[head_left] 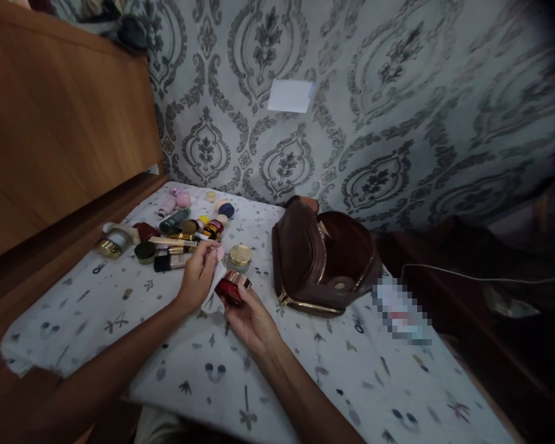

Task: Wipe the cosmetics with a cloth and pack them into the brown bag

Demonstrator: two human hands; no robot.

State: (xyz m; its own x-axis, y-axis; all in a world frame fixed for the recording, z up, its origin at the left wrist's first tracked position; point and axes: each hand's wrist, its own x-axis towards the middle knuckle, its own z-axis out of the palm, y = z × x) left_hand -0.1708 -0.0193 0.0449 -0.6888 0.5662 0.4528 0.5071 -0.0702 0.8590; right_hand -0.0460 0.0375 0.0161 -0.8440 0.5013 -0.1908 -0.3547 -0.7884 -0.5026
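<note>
The person's right hand [254,327] holds a red jar [230,290] with a shiny lid; its fingers are closed around the jar. The left hand [197,279] is just beside it, and its fingers are bent and grip a white cloth [215,288], which is close against the jar; whether it touches the glass, I cannot tell. The red jar is held above the printed sheet [203,376], in the middle, between the small bottles and the bag. Just behind it stands a glass jar [240,256] with a gold lid. To the left lie a bottle [170,263] with a black cap, a green bottle [174,221] and a brush [173,242]. On the right is a brown bag [296,250], with its zipper open.
</note>
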